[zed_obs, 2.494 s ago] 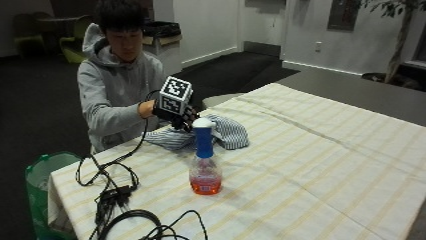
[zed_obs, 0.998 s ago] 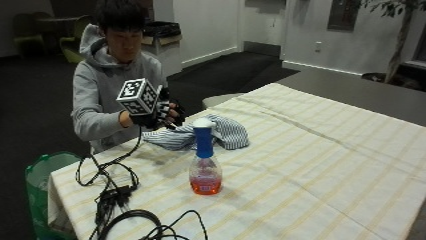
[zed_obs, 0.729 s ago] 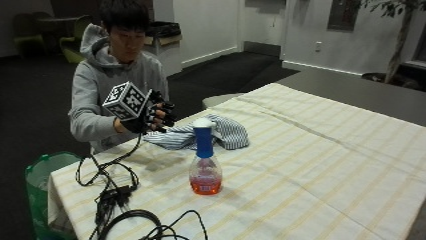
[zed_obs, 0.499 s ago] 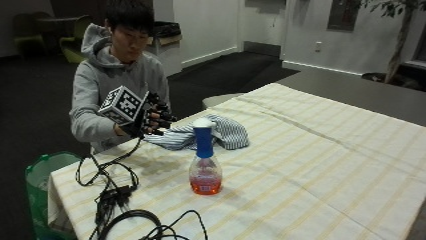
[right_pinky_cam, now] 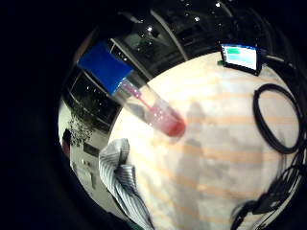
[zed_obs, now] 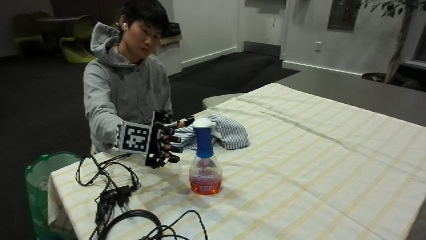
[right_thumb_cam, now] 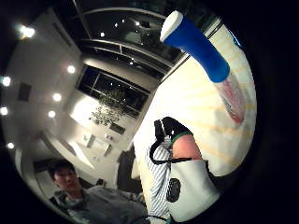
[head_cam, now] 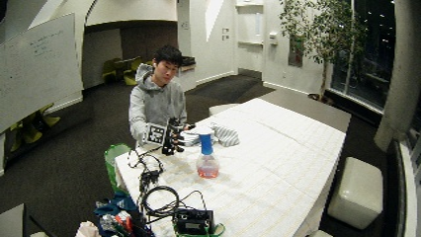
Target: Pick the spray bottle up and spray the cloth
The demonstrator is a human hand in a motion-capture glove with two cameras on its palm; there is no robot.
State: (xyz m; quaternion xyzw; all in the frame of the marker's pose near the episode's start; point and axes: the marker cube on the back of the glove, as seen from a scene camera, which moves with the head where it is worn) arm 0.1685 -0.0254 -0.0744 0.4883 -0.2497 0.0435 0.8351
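The spray bottle (zed_obs: 203, 167) stands upright on the striped tablecloth, with a white top, a blue neck and orange-red liquid in its clear base. My gloved right hand (zed_obs: 164, 145) hovers just left of it at neck height, palm toward the bottle, fingers spread and holding nothing. The thumb (right_thumb_cam: 180, 140) points toward the bottle's top without touching it. The striped cloth (zed_obs: 223, 131) lies crumpled behind the bottle, near the person's side of the table. Both palm views show the bottle (right_pinky_cam: 148, 108) (right_thumb_cam: 205, 60) close by and the cloth (right_pinky_cam: 122, 177) beside it.
Black cables (zed_obs: 113, 195) lie coiled on the table's near left corner. A green bin (zed_obs: 43, 170) stands on the floor by that corner. The table (zed_obs: 319, 165) stretches away to the right of the bottle. A small screen (right_pinky_cam: 242, 56) sits by the cables.
My hand left the spot above the cloth, drew back toward the person, then came down and forward to just left of the bottle. Bottle and cloth stayed put.
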